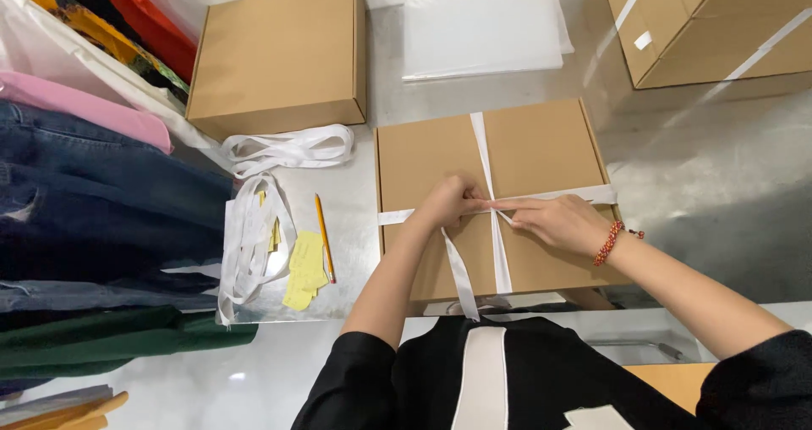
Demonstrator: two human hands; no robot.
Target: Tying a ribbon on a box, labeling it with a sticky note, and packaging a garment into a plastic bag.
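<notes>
A flat brown cardboard box (541,147) lies on the steel table in front of me. White ribbon (483,147) runs across its lid both ways and crosses near the middle. My left hand (450,200) pinches the ribbon at the crossing. My right hand (554,220), with a red bead bracelet at the wrist, holds the ribbon just right of the crossing, one finger pointing at the knot. A loose ribbon end (461,278) hangs toward me over the box's near edge.
A second closed brown box (283,54) sits at the back left. Loose white ribbons (279,151), a pencil (324,235) and yellow paper slips (304,269) lie left of my box. Folded clothes (93,202) are stacked at the left. Clear bags (482,28) and large cartons (719,24) stand behind.
</notes>
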